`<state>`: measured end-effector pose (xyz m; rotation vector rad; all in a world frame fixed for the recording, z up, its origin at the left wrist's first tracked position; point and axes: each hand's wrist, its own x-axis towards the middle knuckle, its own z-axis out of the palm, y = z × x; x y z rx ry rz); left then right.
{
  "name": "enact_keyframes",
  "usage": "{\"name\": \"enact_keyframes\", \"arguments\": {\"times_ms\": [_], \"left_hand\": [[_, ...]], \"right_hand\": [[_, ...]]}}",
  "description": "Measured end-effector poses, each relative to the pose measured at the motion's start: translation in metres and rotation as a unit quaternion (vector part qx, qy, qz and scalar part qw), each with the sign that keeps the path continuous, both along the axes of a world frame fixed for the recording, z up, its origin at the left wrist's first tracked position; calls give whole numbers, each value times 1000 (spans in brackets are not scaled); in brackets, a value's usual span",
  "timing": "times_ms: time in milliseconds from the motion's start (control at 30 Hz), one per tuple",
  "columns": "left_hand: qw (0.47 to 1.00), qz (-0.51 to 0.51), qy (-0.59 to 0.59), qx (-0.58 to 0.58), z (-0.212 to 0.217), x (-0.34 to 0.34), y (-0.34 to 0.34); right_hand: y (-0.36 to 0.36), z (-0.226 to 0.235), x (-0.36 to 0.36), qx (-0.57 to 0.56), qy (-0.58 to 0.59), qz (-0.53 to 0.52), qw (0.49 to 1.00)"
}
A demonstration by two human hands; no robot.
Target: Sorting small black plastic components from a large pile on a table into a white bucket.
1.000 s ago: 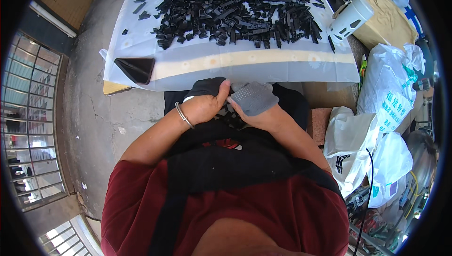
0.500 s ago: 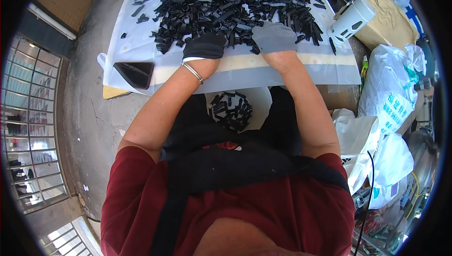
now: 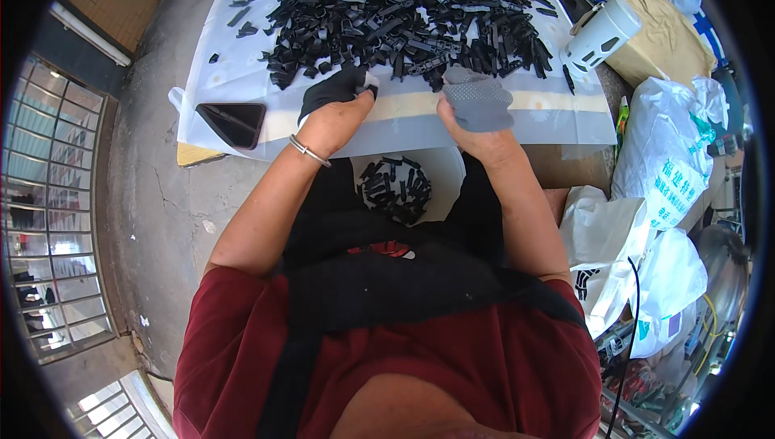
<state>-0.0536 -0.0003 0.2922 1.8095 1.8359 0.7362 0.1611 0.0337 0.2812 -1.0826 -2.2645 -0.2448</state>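
A heap of small black plastic pieces (image 3: 387,19) covers the far part of the table (image 3: 387,128), which has a whitish translucent sheet over it. My left hand (image 3: 337,104), in a black glove with bare thumb, is closed just below the heap's near edge; something pale shows at its fingertips. To its right, my right hand (image 3: 478,108), in a grey dotted glove, is curled closed near the same edge. Whatever either hand grips is hidden by the fingers. Between my legs, below the table's edge, a white bucket (image 3: 449,172) contains more black pieces (image 3: 394,189).
A dark phone (image 3: 232,125) lies at the table's left. On the right stands a white tumbler-like container (image 3: 601,35) with dark cut-out shapes. White sacks (image 3: 666,152) and a brown paper bag (image 3: 662,31) crowd the right side. A barred window (image 3: 56,213) is at left.
Both hands have drawn back from the heap's edge toward me. The left hand has also shifted a little left and turned, so its thumb now shows.
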Motion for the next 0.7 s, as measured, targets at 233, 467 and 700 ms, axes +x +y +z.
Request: {"name": "enact_keyframes", "arguments": {"times_ms": [233, 467, 700], "left_hand": [[849, 30, -507, -148, -31, 19, -40], [980, -185, -56, -38, -23, 17, -55], [965, -29, -254, -63, -30, 15, -52]], "right_hand": [[-56, 0, -25, -121, 50, 86, 988], [-61, -1, -25, -121, 39, 108, 986], [-70, 11, -23, -218, 118, 115, 962]]}}
